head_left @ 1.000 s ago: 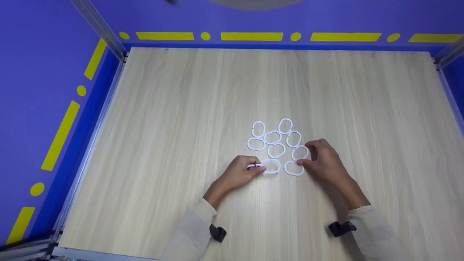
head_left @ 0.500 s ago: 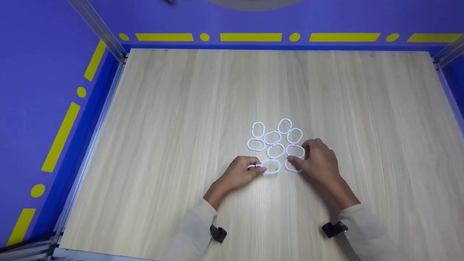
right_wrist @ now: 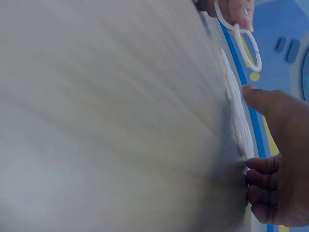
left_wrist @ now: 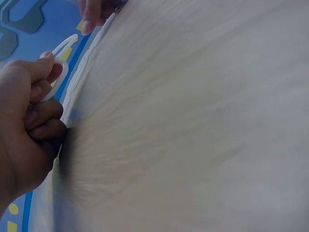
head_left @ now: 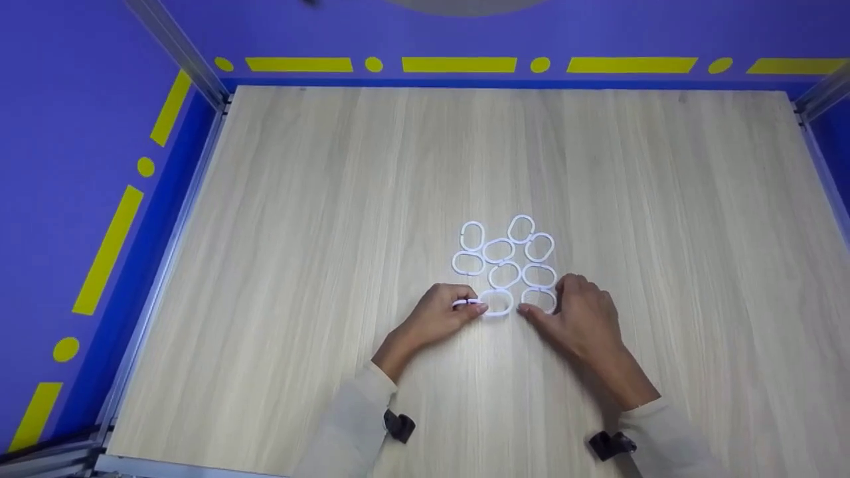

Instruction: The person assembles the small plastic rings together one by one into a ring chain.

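Note:
My left hand (head_left: 439, 315) pinches a white oval plastic ring (left_wrist: 65, 77) between thumb and index finger, its other fingers curled in. A second white ring (right_wrist: 242, 47) is linked through it and hangs raised from the table in the right wrist view. My right hand (head_left: 588, 320) lies beside the loose rings, thumb stretched out and well apart from the fingers. Its fingertips (right_wrist: 256, 164) are low at the table, by the right side of the lowest loose ring (head_left: 538, 289). That ring is partly hidden by the thumb.
Several more white oval rings (head_left: 505, 263) lie flat in a loose cluster ahead of both hands on the wood-grain table (head_left: 332, 199). Blue panels (head_left: 465, 40) with yellow marks stand along the back and left edges.
My right hand has nudged a ring left, up beside its neighbours, then let it go and slid down and left to the lowest loose ring. The left hand has stayed put.

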The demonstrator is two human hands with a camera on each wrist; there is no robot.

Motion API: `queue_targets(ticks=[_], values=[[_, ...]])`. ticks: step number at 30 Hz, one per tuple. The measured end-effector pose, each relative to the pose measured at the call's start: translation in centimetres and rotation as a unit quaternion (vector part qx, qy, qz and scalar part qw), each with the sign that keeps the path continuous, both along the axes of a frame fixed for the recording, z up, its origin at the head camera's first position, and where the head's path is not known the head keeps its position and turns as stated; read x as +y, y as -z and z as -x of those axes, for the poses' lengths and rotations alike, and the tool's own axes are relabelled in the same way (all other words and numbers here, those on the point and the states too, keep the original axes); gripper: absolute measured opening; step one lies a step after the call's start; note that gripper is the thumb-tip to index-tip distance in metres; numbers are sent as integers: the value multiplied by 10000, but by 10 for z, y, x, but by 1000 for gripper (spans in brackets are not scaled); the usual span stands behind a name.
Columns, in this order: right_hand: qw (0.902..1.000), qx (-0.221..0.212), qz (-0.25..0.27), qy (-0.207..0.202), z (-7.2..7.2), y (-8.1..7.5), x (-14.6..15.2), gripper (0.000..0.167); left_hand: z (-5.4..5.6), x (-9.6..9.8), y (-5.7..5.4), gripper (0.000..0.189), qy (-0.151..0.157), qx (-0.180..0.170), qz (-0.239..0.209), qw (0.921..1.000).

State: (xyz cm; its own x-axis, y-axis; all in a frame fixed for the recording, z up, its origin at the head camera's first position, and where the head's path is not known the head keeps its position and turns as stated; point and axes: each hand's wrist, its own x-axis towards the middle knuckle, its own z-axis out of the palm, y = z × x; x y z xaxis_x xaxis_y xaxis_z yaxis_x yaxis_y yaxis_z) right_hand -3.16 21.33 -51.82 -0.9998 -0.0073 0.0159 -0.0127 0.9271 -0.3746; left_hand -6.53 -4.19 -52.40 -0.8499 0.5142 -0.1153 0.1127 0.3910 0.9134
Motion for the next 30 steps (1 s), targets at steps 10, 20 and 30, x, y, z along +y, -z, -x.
queue_targets(ticks=[10, 20, 30], values=[[9945, -37, 1029, -204, 9, 9, 10, 55, 0, 1, 3, 21, -4, -16, 1, 10000], [9914, 439, 1181, 357, 12, 16, 30, 61, 0, -1, 3, 23, -43, -87, -34, 9999], [9846, 561, 1644, 182, 13, 21, 29, 60, -1, -1, 2, 23, -85, -96, -6, 9999]])
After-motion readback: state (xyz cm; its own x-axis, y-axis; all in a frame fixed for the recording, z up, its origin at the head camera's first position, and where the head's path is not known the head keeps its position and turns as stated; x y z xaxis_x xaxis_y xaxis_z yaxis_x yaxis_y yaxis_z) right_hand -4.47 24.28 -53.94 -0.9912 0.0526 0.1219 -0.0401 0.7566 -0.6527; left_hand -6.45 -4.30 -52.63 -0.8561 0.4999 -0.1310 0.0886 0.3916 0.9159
